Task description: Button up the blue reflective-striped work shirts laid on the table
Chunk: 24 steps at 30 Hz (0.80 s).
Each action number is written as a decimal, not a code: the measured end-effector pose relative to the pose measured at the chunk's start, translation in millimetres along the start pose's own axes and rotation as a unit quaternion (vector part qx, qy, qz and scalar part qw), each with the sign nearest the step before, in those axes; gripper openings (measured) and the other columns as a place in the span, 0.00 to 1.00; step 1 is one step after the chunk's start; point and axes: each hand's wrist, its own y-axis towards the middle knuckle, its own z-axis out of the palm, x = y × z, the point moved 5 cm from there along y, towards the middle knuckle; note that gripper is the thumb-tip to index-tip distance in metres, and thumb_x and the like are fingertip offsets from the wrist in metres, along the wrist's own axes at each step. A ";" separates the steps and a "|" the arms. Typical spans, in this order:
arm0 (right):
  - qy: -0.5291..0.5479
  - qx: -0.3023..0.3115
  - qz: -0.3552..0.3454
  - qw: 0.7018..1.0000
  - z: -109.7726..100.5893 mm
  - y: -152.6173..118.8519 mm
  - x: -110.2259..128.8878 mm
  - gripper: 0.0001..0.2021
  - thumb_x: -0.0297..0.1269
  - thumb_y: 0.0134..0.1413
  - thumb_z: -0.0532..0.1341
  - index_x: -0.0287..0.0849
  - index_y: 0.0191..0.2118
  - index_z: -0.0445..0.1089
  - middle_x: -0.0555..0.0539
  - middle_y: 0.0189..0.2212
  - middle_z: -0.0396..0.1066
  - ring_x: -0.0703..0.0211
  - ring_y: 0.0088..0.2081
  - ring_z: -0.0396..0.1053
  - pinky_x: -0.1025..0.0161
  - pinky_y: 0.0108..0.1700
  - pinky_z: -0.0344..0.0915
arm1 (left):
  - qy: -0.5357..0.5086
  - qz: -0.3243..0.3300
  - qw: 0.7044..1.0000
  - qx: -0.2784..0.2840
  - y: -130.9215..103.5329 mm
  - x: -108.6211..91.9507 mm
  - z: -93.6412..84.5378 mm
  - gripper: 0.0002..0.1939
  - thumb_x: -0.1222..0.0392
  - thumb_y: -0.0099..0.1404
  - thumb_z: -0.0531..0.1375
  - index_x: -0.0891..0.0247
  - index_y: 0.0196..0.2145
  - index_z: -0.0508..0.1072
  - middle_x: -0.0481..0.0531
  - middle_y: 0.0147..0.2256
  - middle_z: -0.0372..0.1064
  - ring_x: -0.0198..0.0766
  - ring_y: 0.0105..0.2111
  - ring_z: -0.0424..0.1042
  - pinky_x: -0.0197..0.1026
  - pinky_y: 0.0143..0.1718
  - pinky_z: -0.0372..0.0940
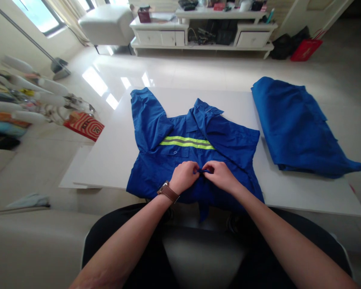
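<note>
A blue work jacket (165,166) with a yellow and grey reflective stripe lies spread on the white table, its collar pointing away from me. Its lower hem hangs over the near table edge. My left hand (184,176), with a brown-strapped watch on the wrist, pinches the jacket's front placket near the middle. Close beside it, my right hand (221,175) pinches the same front edge from the other side. The fingertips of both hands almost meet, and the bit of cloth between them is bunched. Whether a button or snap is there I cannot make out.
A folded blue garment (297,128) lies on the white table (108,160) at the right. Left of the table stand a red patterned box (84,125) and a cluttered rack. Across the floor are a white TV cabinet (159,38), a pale stool (106,24) and a red bag (307,49).
</note>
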 end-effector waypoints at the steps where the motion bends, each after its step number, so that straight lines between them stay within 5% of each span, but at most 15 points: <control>1: -0.013 0.003 -0.008 1.000 -0.4 0.6 -1.2 0.08 0.28 0.51 0.61 0.42 0.35 0.77 0.49 0.31 0.75 0.59 0.34 0.70 0.65 0.39 0.62 | -0.006 0.003 1.000 -0.003 0.7 -0.1 -0.3 0.10 0.64 0.64 0.62 0.57 0.42 0.81 0.50 0.39 0.80 0.43 0.42 0.77 0.40 0.42 0.67; 5: -0.039 0.003 -0.031 0.999 2.1 1.4 -6.3 0.10 0.28 0.57 0.58 0.42 0.37 0.77 0.46 0.38 0.77 0.56 0.42 0.73 0.62 0.47 0.64 | -0.059 0.009 0.998 -0.002 4.5 1.5 0.7 0.11 0.66 0.61 0.62 0.60 0.40 0.83 0.52 0.37 0.80 0.40 0.37 0.77 0.39 0.42 0.68; 10: -0.017 -0.016 -0.008 1.000 4.5 3.3 -13.4 0.08 0.31 0.58 0.60 0.42 0.38 0.77 0.46 0.37 0.77 0.57 0.39 0.72 0.62 0.45 0.64 | -0.138 -0.002 0.990 0.013 8.5 5.8 4.2 0.10 0.68 0.58 0.63 0.64 0.37 0.83 0.50 0.32 0.79 0.37 0.33 0.75 0.36 0.38 0.68; 18: 0.063 0.033 0.009 0.997 6.2 9.2 -15.2 0.07 0.31 0.55 0.60 0.40 0.35 0.77 0.47 0.35 0.77 0.58 0.39 0.72 0.62 0.46 0.65 | -0.084 -0.030 0.996 -0.031 4.0 11.1 -2.9 0.10 0.64 0.60 0.64 0.58 0.38 0.83 0.49 0.37 0.81 0.40 0.36 0.76 0.39 0.39 0.67; 24: 0.088 0.029 0.007 0.996 10.7 9.5 -20.7 0.07 0.33 0.57 0.59 0.41 0.36 0.76 0.47 0.36 0.77 0.57 0.40 0.72 0.61 0.46 0.65 | -0.082 0.027 0.996 -0.016 8.2 7.7 -0.6 0.09 0.67 0.60 0.64 0.60 0.36 0.84 0.50 0.36 0.81 0.39 0.36 0.76 0.38 0.42 0.67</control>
